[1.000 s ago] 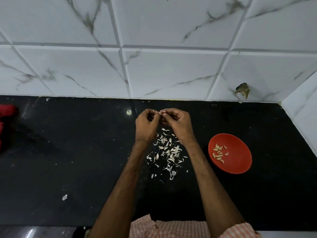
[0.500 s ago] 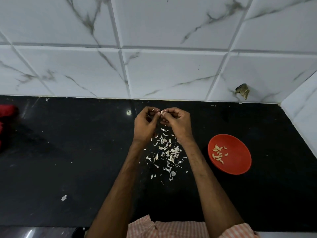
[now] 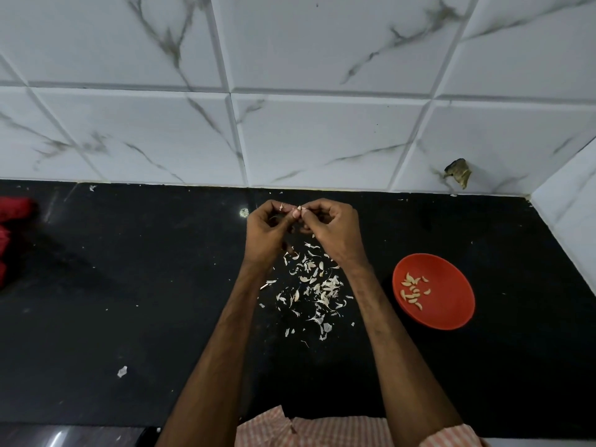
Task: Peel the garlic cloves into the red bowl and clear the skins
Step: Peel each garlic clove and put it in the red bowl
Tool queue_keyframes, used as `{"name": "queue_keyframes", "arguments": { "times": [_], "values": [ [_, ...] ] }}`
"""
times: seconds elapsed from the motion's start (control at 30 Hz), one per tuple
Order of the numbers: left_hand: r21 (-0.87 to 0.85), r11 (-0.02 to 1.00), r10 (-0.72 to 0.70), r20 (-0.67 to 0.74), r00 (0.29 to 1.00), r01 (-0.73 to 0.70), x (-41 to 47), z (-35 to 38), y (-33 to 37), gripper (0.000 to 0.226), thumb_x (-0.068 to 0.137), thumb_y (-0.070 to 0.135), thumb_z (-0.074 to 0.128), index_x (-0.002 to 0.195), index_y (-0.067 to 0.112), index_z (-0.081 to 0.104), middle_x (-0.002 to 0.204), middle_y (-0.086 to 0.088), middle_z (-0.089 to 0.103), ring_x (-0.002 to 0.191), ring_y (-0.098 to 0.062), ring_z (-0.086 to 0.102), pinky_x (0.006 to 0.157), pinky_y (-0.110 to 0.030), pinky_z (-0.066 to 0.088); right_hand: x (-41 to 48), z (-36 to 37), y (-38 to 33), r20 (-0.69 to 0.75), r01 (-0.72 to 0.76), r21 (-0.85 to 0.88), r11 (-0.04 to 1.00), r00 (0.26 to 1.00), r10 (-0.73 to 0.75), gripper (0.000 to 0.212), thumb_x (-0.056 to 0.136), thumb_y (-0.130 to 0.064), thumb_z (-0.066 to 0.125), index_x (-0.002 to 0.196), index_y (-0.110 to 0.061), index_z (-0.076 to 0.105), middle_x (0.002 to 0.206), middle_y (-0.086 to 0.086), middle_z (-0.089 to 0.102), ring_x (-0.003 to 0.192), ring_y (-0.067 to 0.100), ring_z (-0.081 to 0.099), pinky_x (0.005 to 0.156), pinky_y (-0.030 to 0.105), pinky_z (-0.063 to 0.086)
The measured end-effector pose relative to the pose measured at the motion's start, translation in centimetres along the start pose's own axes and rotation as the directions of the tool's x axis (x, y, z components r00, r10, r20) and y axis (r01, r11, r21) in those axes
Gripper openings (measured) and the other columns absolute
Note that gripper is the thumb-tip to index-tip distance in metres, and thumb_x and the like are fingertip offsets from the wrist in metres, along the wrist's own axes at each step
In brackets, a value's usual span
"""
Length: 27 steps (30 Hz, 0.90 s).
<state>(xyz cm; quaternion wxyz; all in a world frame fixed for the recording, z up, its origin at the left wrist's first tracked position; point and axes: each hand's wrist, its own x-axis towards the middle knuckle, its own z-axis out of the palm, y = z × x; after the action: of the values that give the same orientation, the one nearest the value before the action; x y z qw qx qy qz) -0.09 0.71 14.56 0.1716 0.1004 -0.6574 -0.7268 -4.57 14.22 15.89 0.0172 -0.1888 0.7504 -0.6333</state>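
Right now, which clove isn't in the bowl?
The clove pinched between left hand and right hand, over the skins; the rest lie in the bowl.

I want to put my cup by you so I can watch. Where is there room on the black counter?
The widest bare patch lies between the left arm and the red thing, with one stray scrap. Another lies between the red bowl and the side wall. Crowded: the garlic skins between the arms.

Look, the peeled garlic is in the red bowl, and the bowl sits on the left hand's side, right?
Not quite. The peeled garlic is in the red bowl, but the head view shows the bowl on the side of the right hand, not the left.
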Motion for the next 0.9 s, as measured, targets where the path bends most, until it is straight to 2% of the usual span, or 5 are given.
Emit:
{"name": "queue_keyframes", "arguments": {
  "times": [0.2,0.37,0.6,0.77,0.9],
  "values": [
    [-0.01,1.0,0.027,0.034,0.999,-0.026,-0.2,-0.1,0.4,0.008,0.091,0.0,0.068,0.087,0.002,0.061,0.07,0.006,0.07,0.058,-0.004,0.063,0.036,-0.021,0.045,0.0,-0.1,-0.2,0.011,0.047,-0.052,0.998,0.999,-0.046,0.006,0.091,-0.004,0.072,0.095,-0.001,0.075,0.081,0.005,0.075,0.072,0.015,0.075,0.066,0.029,0.063],
    [-0.001,1.0,0.028,0.028,0.999,-0.028,-0.3,0.2,0.2,0.013,0.091,-0.001,0.068,0.096,-0.011,0.061,0.075,0.002,0.072,0.063,-0.008,0.067,0.037,-0.023,0.049,-0.3,0.1,-0.1,-0.031,0.051,-0.032,0.998,0.998,-0.052,0.003,0.09,-0.003,0.072,0.092,-0.001,0.074,0.076,0.001,0.074,0.069,0.012,0.074,0.065,0.028,0.063],
    [0.012,1.0,0.025,0.001,1.0,-0.025,-0.2,1.0,0.1,0.014,0.094,0.001,0.066,0.102,-0.01,0.062,0.078,0.0,0.069,0.063,-0.007,0.065,0.038,-0.025,0.05,0.0,0.3,-0.1,-0.106,-0.001,-0.051,0.999,0.994,-0.004,0.005,0.089,-0.008,0.074,0.087,-0.004,0.072,0.072,0.0,0.072,0.066,0.017,0.074,0.066,0.042,0.064],
    [0.102,0.992,0.074,-0.056,0.996,-0.068,0.0,1.4,-0.3,0.014,0.094,0.004,0.067,0.103,-0.006,0.064,0.082,-0.003,0.069,0.062,-0.006,0.065,0.039,-0.023,0.048,0.1,0.4,0.1,-0.143,-0.006,-0.1,0.995,0.99,-0.009,0.008,0.089,-0.012,0.074,0.087,-0.005,0.072,0.072,-0.002,0.072,0.066,0.013,0.072,0.065,0.042,0.063],
    [0.206,0.972,0.129,-0.088,0.988,-0.109,0.1,1.8,-0.6,0.006,0.094,0.006,0.068,0.098,0.003,0.069,0.081,0.001,0.069,0.065,-0.002,0.063,0.051,-0.015,0.048,0.3,0.5,0.4,-0.177,0.009,-0.164,0.986,0.983,-0.038,0.006,0.088,-0.011,0.074,0.085,-0.005,0.073,0.071,-0.004,0.07,0.063,0.009,0.068,0.064,0.039,0.062]
  ]
}}
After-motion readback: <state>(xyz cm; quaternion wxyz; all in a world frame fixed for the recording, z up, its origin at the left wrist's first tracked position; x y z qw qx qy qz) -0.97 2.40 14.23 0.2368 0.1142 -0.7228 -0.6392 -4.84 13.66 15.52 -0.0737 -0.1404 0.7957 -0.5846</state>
